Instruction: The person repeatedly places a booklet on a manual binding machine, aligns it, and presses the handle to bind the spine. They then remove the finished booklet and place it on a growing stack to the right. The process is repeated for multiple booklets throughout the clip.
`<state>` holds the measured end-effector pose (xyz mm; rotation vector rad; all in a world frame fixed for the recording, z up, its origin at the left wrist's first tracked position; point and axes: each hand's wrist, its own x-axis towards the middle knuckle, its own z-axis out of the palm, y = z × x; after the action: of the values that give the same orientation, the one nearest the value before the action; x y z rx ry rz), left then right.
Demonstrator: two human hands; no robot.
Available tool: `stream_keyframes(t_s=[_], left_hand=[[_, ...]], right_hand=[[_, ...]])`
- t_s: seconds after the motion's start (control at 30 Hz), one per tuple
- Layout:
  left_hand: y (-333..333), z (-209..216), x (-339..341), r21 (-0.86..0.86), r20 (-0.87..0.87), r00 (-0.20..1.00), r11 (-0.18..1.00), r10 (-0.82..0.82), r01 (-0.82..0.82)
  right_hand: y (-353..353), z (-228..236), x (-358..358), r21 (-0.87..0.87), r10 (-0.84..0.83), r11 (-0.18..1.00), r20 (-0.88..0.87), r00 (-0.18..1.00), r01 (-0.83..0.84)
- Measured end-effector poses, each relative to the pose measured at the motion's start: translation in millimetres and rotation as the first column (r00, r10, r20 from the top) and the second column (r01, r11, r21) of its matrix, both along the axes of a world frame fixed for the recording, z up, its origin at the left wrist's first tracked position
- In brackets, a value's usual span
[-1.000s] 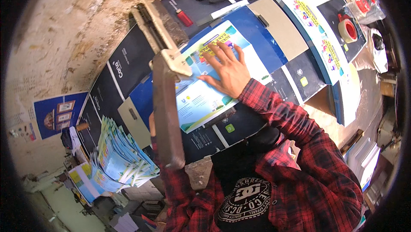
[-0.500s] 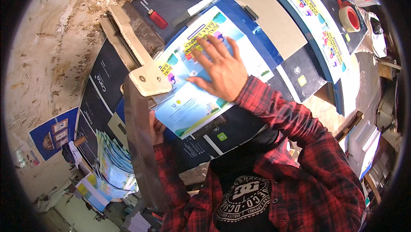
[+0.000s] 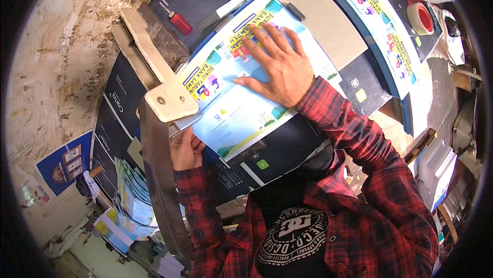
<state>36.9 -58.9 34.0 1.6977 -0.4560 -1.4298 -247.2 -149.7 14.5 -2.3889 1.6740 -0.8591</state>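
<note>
A colourful printed sheet (image 3: 226,116), pale blue with green and yellow artwork, lies at a slant on the dark work surface. My right hand (image 3: 282,67) rests flat on it with fingers spread. At the sheet's lower left corner, my left hand (image 3: 185,150) has its fingers curled and closed on the edge; the fingertips are partly hidden. Just above that hand is the beige head (image 3: 172,98) of a large long-armed stapler, its metal jaw over the sheet's left edge. The stapler's brown arm (image 3: 162,175) runs down past my left forearm.
Beyond the sheet lies a plain tan board (image 3: 318,21). A stack of similar printed sheets (image 3: 377,36) stands to the right, near a tape roll (image 3: 420,20). A red lighter (image 3: 181,23) is at the back left. Folded booklets (image 3: 134,196) are piled lower left.
The printed sheet has slid away and to the right under my right hand, covering the dark blue strip behind it. My left hand shows more beside the stapler arm.
</note>
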Motion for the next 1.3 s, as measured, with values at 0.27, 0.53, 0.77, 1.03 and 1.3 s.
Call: stream_keyframes(t_s=[0.27, 0.53, 0.77, 1.03, 1.3], left_hand=[[2.2, 9.7, 11.9, 0.064, 0.079, 0.996, 0.997, 0.036, -0.041], [-10.0, 2.9, -17.5, 0.01, 0.11, 0.992, 0.998, 0.06, -0.062], [3.4, 0.0, 9.7, -0.008, -0.004, 1.0, 1.0, -0.019, 0.019], [8.5, 7.4, 24.9, 0.018, -0.05, 0.997, 0.998, 0.059, -0.058], [2.3, -1.7, 11.0, -0.011, -0.041, 0.999, 1.0, -0.027, 0.027]], right_hand=[[6.4, 0.2, 25.5, 0.05, -0.002, 0.999, 0.026, 1.0, 0.0], [-4.5, -2.8, -7.1, 0.027, -0.024, 0.999, -0.031, 0.999, 0.025], [1.4, 1.0, 9.9, 0.055, -0.021, 0.998, -0.024, 0.999, 0.022], [5.9, -0.4, 19.2, 0.107, -0.022, 0.994, 0.013, 1.0, 0.02], [-3.5, -5.1, -3.4, 0.091, -0.047, 0.995, -0.016, 0.999, 0.048]])
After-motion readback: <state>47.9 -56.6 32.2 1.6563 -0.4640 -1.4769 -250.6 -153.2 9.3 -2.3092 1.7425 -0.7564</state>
